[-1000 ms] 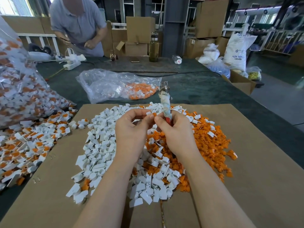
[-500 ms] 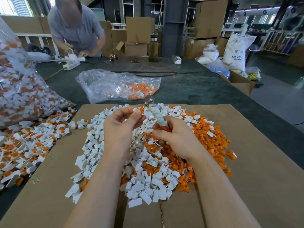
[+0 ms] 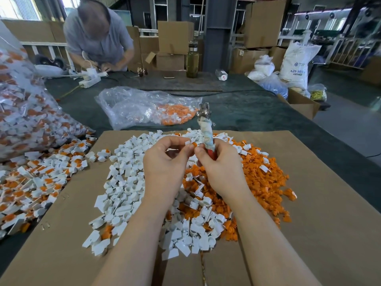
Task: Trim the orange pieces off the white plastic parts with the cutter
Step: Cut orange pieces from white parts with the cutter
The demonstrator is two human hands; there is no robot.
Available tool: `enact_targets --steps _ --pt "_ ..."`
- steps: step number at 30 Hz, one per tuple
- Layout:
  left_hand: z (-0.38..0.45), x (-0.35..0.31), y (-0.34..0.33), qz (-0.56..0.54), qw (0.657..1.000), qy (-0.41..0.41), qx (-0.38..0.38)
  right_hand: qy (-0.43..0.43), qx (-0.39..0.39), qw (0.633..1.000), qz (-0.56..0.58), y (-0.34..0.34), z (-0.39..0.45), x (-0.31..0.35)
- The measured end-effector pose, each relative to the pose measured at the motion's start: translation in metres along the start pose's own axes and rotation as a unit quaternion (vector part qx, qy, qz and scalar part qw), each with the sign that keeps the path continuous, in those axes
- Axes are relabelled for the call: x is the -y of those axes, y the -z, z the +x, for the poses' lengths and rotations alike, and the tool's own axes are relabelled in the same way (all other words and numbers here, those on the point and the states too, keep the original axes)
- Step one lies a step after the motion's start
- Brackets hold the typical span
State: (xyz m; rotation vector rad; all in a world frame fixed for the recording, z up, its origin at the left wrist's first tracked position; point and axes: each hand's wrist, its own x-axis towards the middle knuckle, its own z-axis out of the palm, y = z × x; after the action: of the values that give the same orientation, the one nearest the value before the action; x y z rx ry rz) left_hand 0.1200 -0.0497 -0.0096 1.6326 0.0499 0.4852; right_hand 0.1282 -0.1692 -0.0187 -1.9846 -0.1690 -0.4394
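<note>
Head view, looking down at my two hands raised over a sheet of cardboard [image 3: 309,203] on the tabletop. My left hand [image 3: 165,168] pinches a small white plastic part [image 3: 188,143] with an orange piece [image 3: 193,144] between thumb and forefinger. My right hand [image 3: 221,170] is curled around the cutter [image 3: 207,129], which points up and away, its metal head at the far end. Beneath my hands lies a heap of white parts [image 3: 127,182] on the left and orange offcuts [image 3: 263,178] on the right.
</note>
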Motion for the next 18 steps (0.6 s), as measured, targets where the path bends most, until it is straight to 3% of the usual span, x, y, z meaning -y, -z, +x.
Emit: enact_targets --steps 6,13,18 --pt "0.001 0.002 0.0 0.028 0.999 -0.021 0.002 -0.01 0.013 1.0 0.018 0.002 -0.001 0.002" --pt "0.01 0.006 0.013 -0.213 0.974 0.078 0.011 -0.029 0.15 0.988 0.034 0.018 -0.001 0.004" --pt "0.015 0.008 0.021 -0.285 0.953 0.106 0.007 -0.027 0.238 0.971 -0.018 0.025 -0.002 0.004"
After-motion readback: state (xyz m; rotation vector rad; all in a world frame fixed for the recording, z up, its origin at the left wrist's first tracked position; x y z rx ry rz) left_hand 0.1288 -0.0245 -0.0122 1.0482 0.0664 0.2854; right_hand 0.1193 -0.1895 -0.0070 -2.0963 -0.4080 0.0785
